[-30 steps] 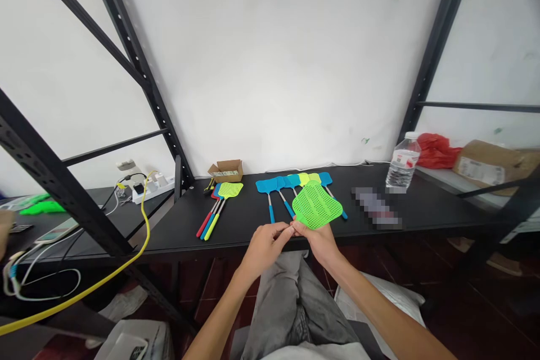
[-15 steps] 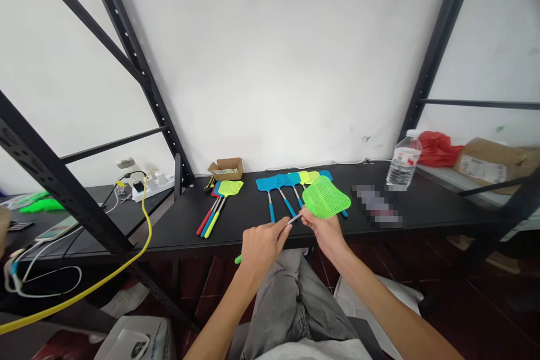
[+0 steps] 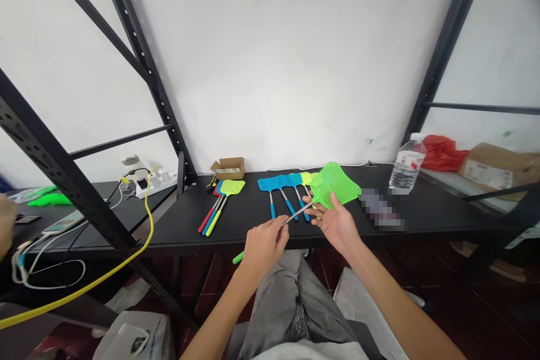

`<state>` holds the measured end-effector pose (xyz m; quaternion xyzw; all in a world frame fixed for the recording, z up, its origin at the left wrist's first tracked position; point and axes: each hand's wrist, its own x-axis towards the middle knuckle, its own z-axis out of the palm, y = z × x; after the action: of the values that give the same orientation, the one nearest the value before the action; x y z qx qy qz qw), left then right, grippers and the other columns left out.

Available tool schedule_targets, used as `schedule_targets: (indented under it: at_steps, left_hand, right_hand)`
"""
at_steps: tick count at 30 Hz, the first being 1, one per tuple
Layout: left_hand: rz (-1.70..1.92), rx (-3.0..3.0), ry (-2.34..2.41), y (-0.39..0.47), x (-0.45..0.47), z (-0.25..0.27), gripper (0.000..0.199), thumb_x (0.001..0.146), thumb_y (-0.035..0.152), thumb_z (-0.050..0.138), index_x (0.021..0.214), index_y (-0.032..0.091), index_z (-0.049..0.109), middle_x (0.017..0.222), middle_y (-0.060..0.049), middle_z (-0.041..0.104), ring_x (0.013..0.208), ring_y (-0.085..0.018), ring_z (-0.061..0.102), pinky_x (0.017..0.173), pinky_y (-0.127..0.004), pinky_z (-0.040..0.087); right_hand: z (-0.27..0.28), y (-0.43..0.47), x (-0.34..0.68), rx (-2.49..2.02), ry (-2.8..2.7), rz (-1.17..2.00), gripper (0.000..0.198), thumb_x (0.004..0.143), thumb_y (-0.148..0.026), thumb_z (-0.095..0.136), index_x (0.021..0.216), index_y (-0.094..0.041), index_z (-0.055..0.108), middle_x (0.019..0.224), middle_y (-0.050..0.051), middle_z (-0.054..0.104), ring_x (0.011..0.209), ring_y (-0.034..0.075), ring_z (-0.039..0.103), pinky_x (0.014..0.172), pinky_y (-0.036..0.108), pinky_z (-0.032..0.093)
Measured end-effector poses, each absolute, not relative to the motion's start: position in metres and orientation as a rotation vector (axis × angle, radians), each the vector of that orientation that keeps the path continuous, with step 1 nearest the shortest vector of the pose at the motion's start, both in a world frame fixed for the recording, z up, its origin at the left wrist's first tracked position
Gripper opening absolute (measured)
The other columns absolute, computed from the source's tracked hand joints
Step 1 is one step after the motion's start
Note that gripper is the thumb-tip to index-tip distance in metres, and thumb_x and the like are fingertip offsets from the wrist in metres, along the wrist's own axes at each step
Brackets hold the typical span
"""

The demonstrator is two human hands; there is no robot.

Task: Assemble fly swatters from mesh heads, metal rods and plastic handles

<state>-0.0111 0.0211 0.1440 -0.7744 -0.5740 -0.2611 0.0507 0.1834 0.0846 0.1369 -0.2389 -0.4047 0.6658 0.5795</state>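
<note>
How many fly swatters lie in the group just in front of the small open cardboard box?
3: a red-handled swatter on the left, a blue-handled swatter in the middle, and a yellow-handled swatter on the right. Their heads overlap, so another could be hidden.

Bright green, fine-holed swatter head (image 3: 334,181)

So the fly swatter (image 3: 335,183) is bright green, with a squarish head full of tiny holes on a skinny grey shaft (image 3: 298,213). It's held up at a slant near the front of the table (image 3: 244,211), head to the upper right. The green handle's end (image 3: 238,257) pokes out lower left, rest hidden behind the left hand (image 3: 265,242).
</note>
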Motion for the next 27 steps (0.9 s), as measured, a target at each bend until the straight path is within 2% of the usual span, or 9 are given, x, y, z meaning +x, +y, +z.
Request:
schedule_targets:
  at_steps: [5,10,17,21,24,27]
  left_hand:
    - [-0.718,-2.342,-1.765,0.02,-0.012,0.147,0.038,0.101,0.043,0.029,0.093,0.026,0.062,0.073,-0.001,0.067,0.067,-0.016,0.063,0.054,-0.025,0.023]
    - [-0.706,-2.334,-1.766,0.019,-0.013,0.15,0.04,0.101,0.044,0.029,0.088,0.026,0.062,0.07,-0.001,0.067,0.065,-0.016,0.063,0.054,-0.025,0.02]
    - [-0.749,-2.368,-1.768,0.019,-0.01,0.149,0.041,0.101,0.044,0.028,0.09,0.026,0.064,0.068,-0.001,0.066,0.064,-0.016,0.063,0.054,-0.025,0.023]
    - [-0.809,-2.402,-1.748,0.019,-0.006,0.147,0.039,0.101,0.042,0.03,0.095,0.026,0.064,0.074,-0.001,0.069,0.066,-0.015,0.063,0.056,-0.025,0.026]
    - [-0.783,-2.42,-1.739,0.017,-0.007,0.149,0.037,0.101,0.042,0.031,0.095,0.026,0.064,0.077,0.0,0.07,0.069,-0.015,0.064,0.057,-0.024,0.027]
    - [-0.77,-2.425,-1.729,0.017,-0.011,0.149,0.037,0.101,0.042,0.031,0.096,0.028,0.065,0.081,0.001,0.071,0.073,-0.016,0.065,0.057,-0.024,0.028]
  right_hand:
    - [0.131,0.085,0.179,-0.538,-0.956,1.497,0.04,0.082,-0.052,0.064,0.102,-0.018,0.07,0.105,0.012,0.072,0.075,0.021,0.07,0.059,0.028,0.055]
    - [0.127,0.084,0.176,-0.501,-0.917,1.512,0.037,0.081,-0.051,0.067,0.099,-0.019,0.071,0.104,0.011,0.073,0.073,0.018,0.07,0.061,0.026,0.055]
    - [0.122,0.073,0.162,-0.497,-0.946,1.533,0.035,0.081,-0.05,0.068,0.1,-0.021,0.073,0.103,0.01,0.073,0.075,0.017,0.068,0.061,0.026,0.054]
    - [0.112,0.062,0.142,-0.507,-1.118,1.535,0.031,0.08,-0.044,0.071,0.101,-0.021,0.074,0.096,0.008,0.072,0.065,0.013,0.061,0.061,0.027,0.053]
    - [0.108,0.061,0.136,-0.557,-1.187,1.462,0.029,0.078,-0.043,0.072,0.096,-0.02,0.076,0.089,0.007,0.071,0.063,0.012,0.059,0.062,0.028,0.053]
    - [0.107,0.065,0.141,-0.622,-1.199,1.387,0.028,0.078,-0.044,0.072,0.089,-0.019,0.077,0.092,0.008,0.071,0.068,0.014,0.061,0.062,0.028,0.053]
